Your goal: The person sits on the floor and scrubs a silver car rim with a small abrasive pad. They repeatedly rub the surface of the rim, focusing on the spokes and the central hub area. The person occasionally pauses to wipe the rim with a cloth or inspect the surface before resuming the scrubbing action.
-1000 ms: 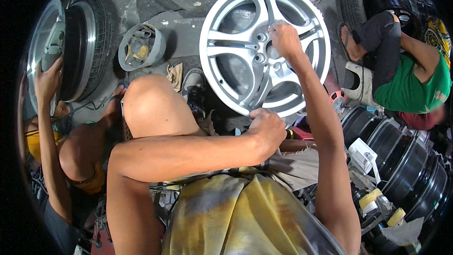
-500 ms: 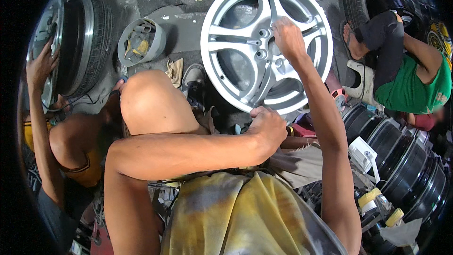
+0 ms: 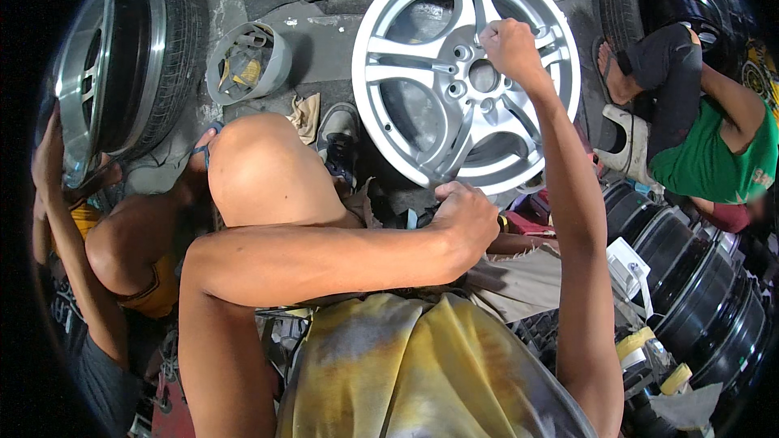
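Note:
A silver alloy wheel (image 3: 407,75) lies tilted face up in front of me, with paired spokes, bolt holes and an open centre hole. My left hand (image 3: 466,223) is closed at its near edge, thumb against the rim; the other fingers are mostly out of sight. My right hand (image 3: 513,50) is closed over a spoke just beyond the centre hole, fingertips pressed down on the metal. Whatever is pinched under those fingertips, if anything, is hidden.
A grey bucket (image 3: 282,65) of scraps stands left, near a tan cloth (image 3: 305,118) and a shoe (image 3: 339,134). Further left, a co-worker's arm (image 3: 50,158) reaches a wheel (image 3: 83,73) beside a tyre (image 3: 174,65). Black rims (image 3: 690,284) line the right, below another person in green (image 3: 722,154).
My right hand has shifted slightly away from me along the spoke, uncovering more of the centre hole. My left hand keeps its place on the rim. The left co-worker's hand has moved lower.

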`<state>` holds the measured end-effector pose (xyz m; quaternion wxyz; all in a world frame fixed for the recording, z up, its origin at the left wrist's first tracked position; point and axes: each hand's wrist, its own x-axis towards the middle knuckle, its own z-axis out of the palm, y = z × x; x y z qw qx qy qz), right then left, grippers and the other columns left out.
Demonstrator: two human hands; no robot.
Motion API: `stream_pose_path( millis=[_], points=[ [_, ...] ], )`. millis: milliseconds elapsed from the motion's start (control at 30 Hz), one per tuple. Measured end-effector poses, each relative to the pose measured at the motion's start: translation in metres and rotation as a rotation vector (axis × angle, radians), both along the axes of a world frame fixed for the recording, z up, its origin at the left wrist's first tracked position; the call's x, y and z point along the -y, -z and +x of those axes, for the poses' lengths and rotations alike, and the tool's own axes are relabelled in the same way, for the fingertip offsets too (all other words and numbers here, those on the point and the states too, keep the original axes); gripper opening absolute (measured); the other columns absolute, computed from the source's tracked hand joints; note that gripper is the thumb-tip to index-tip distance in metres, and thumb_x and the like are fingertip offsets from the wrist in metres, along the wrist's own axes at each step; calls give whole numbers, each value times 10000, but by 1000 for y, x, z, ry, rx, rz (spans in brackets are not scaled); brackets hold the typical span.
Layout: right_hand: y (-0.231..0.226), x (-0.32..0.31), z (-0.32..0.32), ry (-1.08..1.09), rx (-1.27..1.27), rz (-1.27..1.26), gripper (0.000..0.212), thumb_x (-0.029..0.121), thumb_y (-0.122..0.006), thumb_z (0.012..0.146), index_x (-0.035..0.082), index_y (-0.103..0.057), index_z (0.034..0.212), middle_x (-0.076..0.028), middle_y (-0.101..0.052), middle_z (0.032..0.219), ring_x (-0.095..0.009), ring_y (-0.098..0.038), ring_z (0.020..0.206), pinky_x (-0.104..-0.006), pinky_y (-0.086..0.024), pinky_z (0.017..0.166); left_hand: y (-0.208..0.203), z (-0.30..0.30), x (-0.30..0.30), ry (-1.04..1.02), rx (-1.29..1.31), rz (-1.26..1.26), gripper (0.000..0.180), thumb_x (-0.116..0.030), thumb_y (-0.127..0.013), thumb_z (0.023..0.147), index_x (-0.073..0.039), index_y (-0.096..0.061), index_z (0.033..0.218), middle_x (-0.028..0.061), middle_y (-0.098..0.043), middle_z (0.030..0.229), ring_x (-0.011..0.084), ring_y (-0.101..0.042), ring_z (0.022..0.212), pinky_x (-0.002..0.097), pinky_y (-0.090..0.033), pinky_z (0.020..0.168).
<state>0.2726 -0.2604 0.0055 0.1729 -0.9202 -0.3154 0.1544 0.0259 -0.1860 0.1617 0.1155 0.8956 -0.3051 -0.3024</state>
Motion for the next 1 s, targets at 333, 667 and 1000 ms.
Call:
stream_pose_path(
  millis=[333, 667, 1000],
  points=[
    [19, 5, -18, -85, 213, -116, 162, 75, -612, 906, -15, -725, 981, -254, -708, 993, -435, -706, 879, -495, -565, 810, 3, 0, 4, 15, 24, 11, 244, -163, -739, 798, -43, -788, 1004, 146, -706, 995, 280, -704, 952, 399, -550, 792],
    [14, 1, -9, -90, 165, -170, 143, 7, -612, 825, -36, -739, 875, -287, -711, 900, -431, -722, 859, -473, -581, 795, 6, 1, 5, 45, 25, 42, 232, -152, -737, 794, -49, -790, 996, 131, -699, 971, 276, -704, 959, 395, -549, 791],
    [14, 11, -6, 213, -78, 112, 176, 144, -644, 809, 47, -784, 851, -269, -702, 922, -479, -678, 831, -436, -583, 779, 4, 1, 6, 35, 17, 23, 205, -142, -735, 790, -41, -789, 960, 126, -692, 978, 261, -694, 948, 385, -546, 797]
  ],
)
